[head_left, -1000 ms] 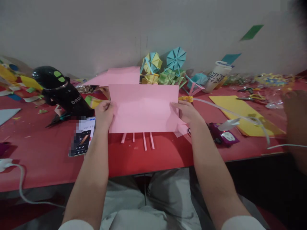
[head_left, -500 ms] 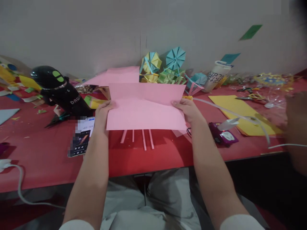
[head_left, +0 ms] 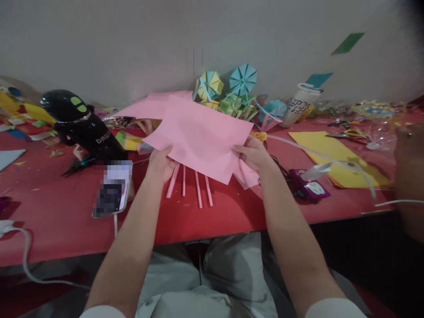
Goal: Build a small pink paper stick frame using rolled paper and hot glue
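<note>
A sheet of pink paper (head_left: 202, 137) is held up over the red table, turned at a slant with one corner pointing down toward me. My left hand (head_left: 162, 163) pinches its lower left edge, thumb on top and fingers underneath. At the right edge, my right hand (head_left: 253, 153) grips the sheet the same way. Several thin pink paper strips (head_left: 199, 190) lie on the table below, their far ends hidden by the sheet. A small pink paper piece (head_left: 247, 175) lies under my right hand. Behind the sheet is more pink paper (head_left: 149, 105).
A black bottle (head_left: 86, 126) and a phone (head_left: 114, 187) stand at left. Folded paper umbrellas (head_left: 243, 79) lean at the wall. To the right are a white cup (head_left: 301, 106), a purple power adapter (head_left: 308, 184), yellow paper (head_left: 341, 159), scissors (head_left: 351, 134) and another person's arm (head_left: 409, 176).
The pink sheet has turned clockwise from level to slanted. My left hand has moved right and slightly down along its edge, while my right hand has stayed nearly in place.
</note>
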